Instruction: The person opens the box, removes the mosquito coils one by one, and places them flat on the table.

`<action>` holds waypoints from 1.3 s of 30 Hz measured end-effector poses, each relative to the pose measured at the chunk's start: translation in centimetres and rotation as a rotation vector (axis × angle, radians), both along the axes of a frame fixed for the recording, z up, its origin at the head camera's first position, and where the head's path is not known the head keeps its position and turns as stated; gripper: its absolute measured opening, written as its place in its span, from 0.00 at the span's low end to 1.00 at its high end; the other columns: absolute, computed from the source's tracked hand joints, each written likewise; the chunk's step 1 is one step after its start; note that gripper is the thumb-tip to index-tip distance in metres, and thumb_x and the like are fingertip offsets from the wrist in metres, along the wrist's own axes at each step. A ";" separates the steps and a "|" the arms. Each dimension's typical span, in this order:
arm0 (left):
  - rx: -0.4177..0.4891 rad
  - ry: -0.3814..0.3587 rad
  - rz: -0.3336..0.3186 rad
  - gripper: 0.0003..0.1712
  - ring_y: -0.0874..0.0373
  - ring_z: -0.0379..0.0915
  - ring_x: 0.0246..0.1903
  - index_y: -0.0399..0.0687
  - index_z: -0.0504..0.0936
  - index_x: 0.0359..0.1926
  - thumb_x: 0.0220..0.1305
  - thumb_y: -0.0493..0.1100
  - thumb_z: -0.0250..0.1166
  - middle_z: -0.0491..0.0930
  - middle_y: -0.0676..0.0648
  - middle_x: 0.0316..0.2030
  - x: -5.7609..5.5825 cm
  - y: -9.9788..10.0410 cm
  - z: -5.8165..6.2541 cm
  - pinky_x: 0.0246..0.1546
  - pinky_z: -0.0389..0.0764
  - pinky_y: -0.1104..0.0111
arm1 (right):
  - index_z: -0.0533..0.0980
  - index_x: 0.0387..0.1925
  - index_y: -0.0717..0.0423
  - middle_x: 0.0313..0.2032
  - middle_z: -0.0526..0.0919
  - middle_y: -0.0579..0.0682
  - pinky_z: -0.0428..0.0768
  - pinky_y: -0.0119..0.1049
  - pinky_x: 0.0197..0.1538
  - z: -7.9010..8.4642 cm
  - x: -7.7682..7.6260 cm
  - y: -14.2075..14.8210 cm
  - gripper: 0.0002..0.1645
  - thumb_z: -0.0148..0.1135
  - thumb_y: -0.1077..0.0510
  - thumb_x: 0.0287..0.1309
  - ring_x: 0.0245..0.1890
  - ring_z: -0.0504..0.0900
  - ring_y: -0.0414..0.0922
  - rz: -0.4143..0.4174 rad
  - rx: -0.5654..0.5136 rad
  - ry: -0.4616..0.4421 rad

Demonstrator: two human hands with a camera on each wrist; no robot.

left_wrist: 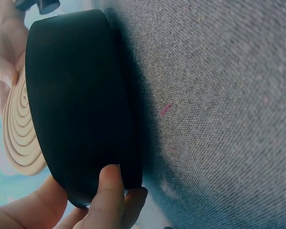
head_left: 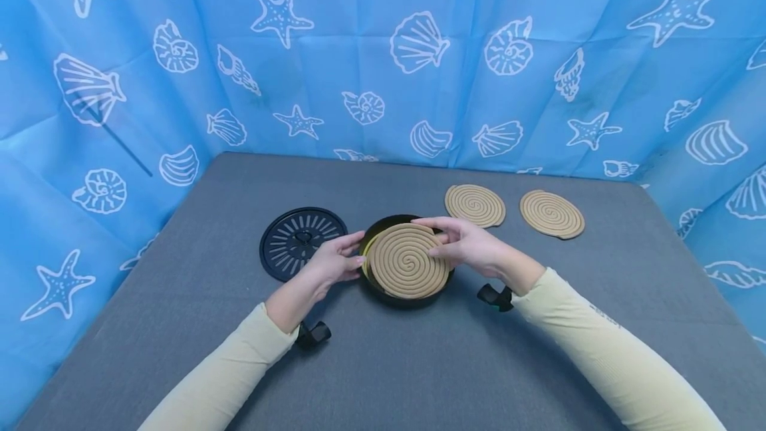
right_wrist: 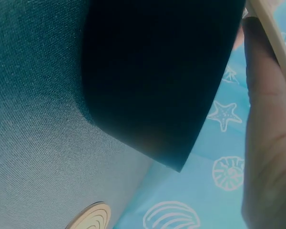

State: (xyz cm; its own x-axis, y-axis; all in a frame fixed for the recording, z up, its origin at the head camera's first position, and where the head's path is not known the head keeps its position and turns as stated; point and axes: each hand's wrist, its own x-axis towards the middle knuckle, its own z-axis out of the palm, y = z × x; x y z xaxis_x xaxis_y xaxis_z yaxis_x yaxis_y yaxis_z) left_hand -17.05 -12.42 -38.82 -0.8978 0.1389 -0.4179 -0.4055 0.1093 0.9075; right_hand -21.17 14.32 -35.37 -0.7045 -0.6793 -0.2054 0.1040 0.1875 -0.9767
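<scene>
- One tan spiral coil (head_left: 409, 262) is what I have up front: it sits tilted over the mouth of the black tin (left_wrist: 81, 105), covering most of it from my head view; I can't tell whether it touches the rim.
- My right hand (head_left: 465, 242), between 2 and 3 o'clock of the tin's centre, pinches the coil's edge, thumb across its face and fingers behind.
- My left hand (head_left: 334, 261), at 9 o'clock, grips the tin's side wall between thumb and fingers.
- I see a yellow edge (head_left: 369, 246) inside the tin, toward 10 o'clock.
- A black slotted disc (head_left: 284, 249) lies at 9 o'clock, just past the left hand.
- I count two more flat spirals: the nearer one (head_left: 475, 205) at 2 o'clock, the farther one (head_left: 552, 214) nearer 3, side by side and apart.
- Everything rests on a grey cloth-covered table (head_left: 413, 371).
- At 12 o'clock, behind the table, hangs a blue curtain (head_left: 335, 72) printed with white shells and starfish.
</scene>
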 end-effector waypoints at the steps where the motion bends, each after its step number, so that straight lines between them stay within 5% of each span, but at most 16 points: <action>1: -0.003 0.000 0.002 0.32 0.47 0.71 0.60 0.48 0.61 0.73 0.70 0.31 0.55 0.59 0.42 0.71 0.0 0.0 0.0 0.55 0.77 0.57 | 0.58 0.71 0.63 0.37 0.85 0.52 0.83 0.35 0.32 0.0 0.0 0.1 0.36 0.53 0.73 0.63 0.31 0.82 0.41 -0.013 -0.008 -0.012; 8: -0.007 0.009 0.008 0.32 0.46 0.69 0.61 0.47 0.61 0.73 0.70 0.31 0.55 0.59 0.41 0.71 0.2 -0.1 0.0 0.55 0.77 0.57 | 0.52 0.73 0.63 0.45 0.84 0.53 0.85 0.42 0.40 0.2 0.1 0.6 0.38 0.50 0.75 0.64 0.37 0.85 0.44 -0.079 -0.105 -0.088; 23: -0.016 -0.007 0.037 0.32 0.46 0.70 0.60 0.48 0.63 0.72 0.69 0.31 0.56 0.61 0.41 0.70 0.5 0.0 -0.3 0.53 0.79 0.58 | 0.42 0.74 0.66 0.37 0.86 0.52 0.86 0.40 0.35 1.2 0.4 3.4 0.42 0.46 0.76 0.64 0.34 0.87 0.46 -0.217 -0.241 -0.139; 33: -0.007 -0.021 0.038 0.31 0.47 0.69 0.61 0.49 0.63 0.72 0.70 0.32 0.56 0.61 0.42 0.70 0.6 0.0 -0.3 0.53 0.79 0.58 | 0.34 0.74 0.66 0.41 0.86 0.56 0.86 0.42 0.39 2.1 0.7 6.3 0.45 0.47 0.76 0.66 0.37 0.87 0.48 -0.239 -0.371 -0.151; 39: -0.006 -0.007 0.045 0.31 0.46 0.70 0.60 0.48 0.64 0.71 0.70 0.31 0.56 0.61 0.41 0.70 0.8 0.1 -0.4 0.53 0.79 0.58 | 0.38 0.74 0.64 0.44 0.85 0.56 0.85 0.40 0.40 2.3 0.9 8.0 0.42 0.48 0.75 0.67 0.40 0.86 0.47 -0.270 -0.444 -0.151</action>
